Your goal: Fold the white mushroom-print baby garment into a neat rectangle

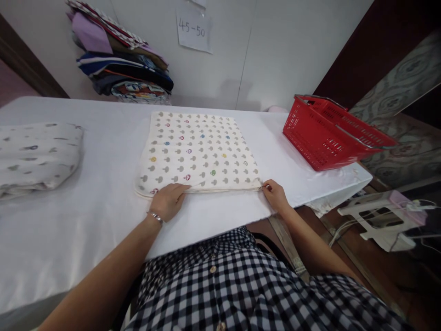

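Observation:
A cream cloth (pixel 200 149) with small grey and coloured mushroom-like prints lies folded in a flat rectangle on the white-covered table (pixel 106 174). Its near edge shows several stacked layers. My left hand (pixel 168 201), with a metal bracelet at the wrist, rests at the near edge left of the middle, fingers together on the cloth. At the near right corner, my right hand (pixel 274 194) pinches the cloth's edge between thumb and fingers.
Another printed cloth (pixel 37 158) lies bunched at the far left. Folded fabrics (pixel 124 64) are stacked at the back left. A red basket (pixel 330 133) stands on the right of the table. Beyond the right edge, a white stool (pixel 382 216) carries cables and a pink item.

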### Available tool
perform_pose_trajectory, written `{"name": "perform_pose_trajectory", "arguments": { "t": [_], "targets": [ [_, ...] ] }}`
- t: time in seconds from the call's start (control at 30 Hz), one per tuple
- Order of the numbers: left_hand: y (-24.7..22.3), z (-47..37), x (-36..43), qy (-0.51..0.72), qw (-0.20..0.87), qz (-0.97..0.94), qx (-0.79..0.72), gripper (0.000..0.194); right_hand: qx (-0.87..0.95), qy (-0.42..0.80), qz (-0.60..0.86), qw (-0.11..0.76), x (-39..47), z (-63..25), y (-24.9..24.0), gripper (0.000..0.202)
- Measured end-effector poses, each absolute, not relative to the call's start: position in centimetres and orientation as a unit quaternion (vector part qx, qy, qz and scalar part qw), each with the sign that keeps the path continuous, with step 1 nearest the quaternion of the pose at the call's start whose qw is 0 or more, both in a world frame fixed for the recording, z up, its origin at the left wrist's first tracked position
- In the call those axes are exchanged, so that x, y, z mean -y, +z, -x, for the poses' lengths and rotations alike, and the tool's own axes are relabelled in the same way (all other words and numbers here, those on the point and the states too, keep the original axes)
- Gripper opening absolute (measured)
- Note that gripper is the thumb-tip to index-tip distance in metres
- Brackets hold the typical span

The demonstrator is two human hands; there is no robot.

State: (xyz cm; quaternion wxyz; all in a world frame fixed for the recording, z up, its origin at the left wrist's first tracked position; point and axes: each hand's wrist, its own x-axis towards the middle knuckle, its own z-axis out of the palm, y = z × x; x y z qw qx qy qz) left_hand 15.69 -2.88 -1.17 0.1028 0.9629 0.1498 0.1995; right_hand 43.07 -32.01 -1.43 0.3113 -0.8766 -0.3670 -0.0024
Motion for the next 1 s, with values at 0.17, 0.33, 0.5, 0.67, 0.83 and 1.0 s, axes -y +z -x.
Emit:
{"name": "perform_pose_trajectory", "arguments": {
  "t": [0.17, 0.33, 0.5, 0.67, 0.83, 1.0],
  "targets": [
    [-1.0, -15.7, 2.9, 0.195, 0.102, -0.964, -0.15, 0.033, 0.402, -0.016, 0.862, 0.309, 32.1, -43.3, -1.7, 0.016],
    [-1.2, -15.7, 2.8, 0.2, 0.099, -0.964, -0.145, 0.032, 0.405, -0.041, 0.865, 0.291, 31.8, -43.0, -1.3, 0.018],
    [-1.3, -15.7, 2.7, 0.206, 0.095, -0.964, -0.138, 0.031, 0.407, -0.045, 0.865, 0.29, 31.5, -42.7, -0.9, 0.02],
    [-1.3, -15.7, 2.8, 0.204, 0.093, -0.964, -0.144, 0.032, 0.407, -0.037, 0.873, 0.267, 31.5, -42.4, -0.6, 0.02],
    [-1.2, -15.7, 2.8, 0.192, 0.102, -0.964, -0.153, 0.033, 0.413, -0.047, 0.874, 0.251, 31.4, -42.3, -0.5, 0.017],
    [-1.2, -15.7, 2.8, 0.19, 0.105, -0.964, -0.153, 0.033, 0.409, -0.032, 0.879, 0.243, 31.0, -42.5, -0.5, 0.015]
  ]
}}
